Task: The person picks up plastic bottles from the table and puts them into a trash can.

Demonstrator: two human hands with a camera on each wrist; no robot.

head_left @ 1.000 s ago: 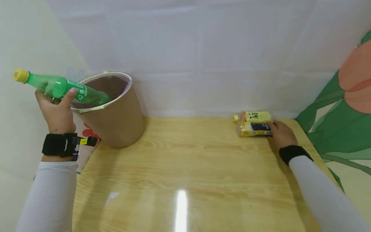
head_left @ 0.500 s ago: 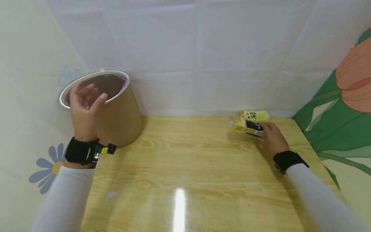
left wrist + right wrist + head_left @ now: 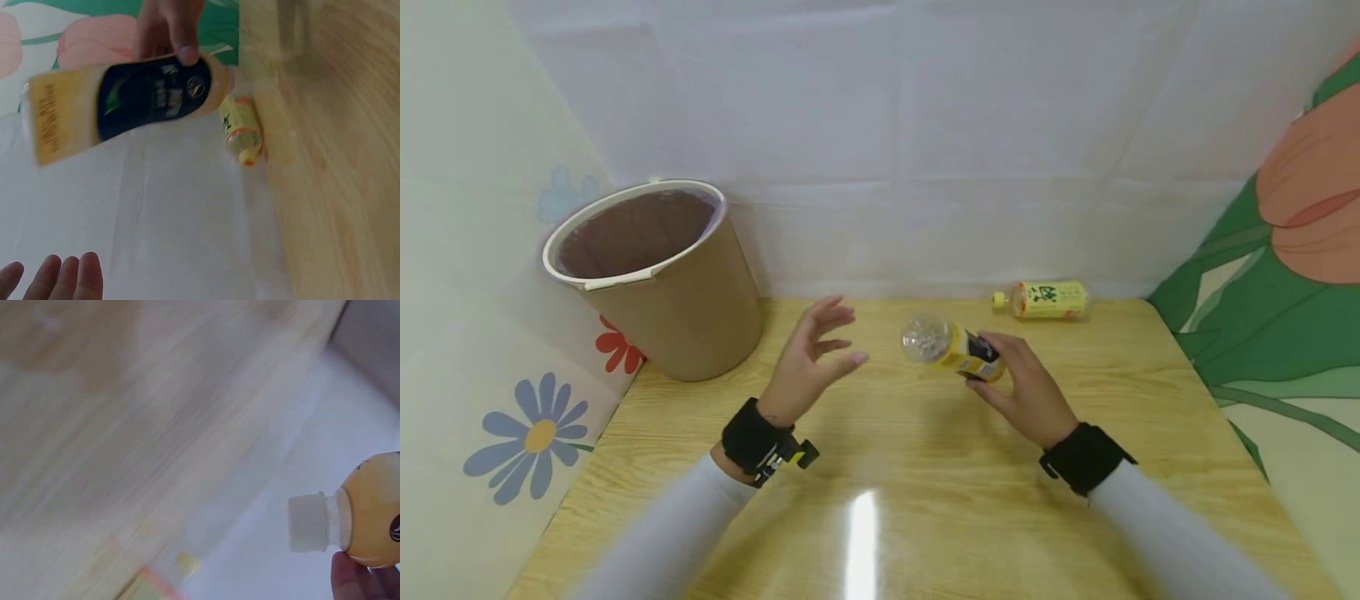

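Observation:
Over the middle of the table, my right hand (image 3: 1033, 396) grips a clear plastic bottle (image 3: 957, 347) with a yellow and dark-blue label. Its bare base points left, and the right wrist view shows its white cap (image 3: 308, 522) by my fingers. My left hand (image 3: 805, 360) is in the air to the left of that base, fingers spread and holding nothing. In the left wrist view its fingertips (image 3: 87, 281) are apart from the bottle. A smaller bottle (image 3: 1049, 299) with a yellow label and yellow cap lies on its side at the table's back right.
A tall brown bin (image 3: 703, 312) with a cream rim and a liner inside stands at the back left. The wooden table (image 3: 925, 500) meets a white cloth backdrop (image 3: 820, 242) behind. Flower-patterned panels (image 3: 1285, 325) flank the sides.
The green bottle, at first in my left hand over the bin, went out of sight; that hand then came right. My right hand lifted the yellow and dark-blue labelled bottle and carried it left.

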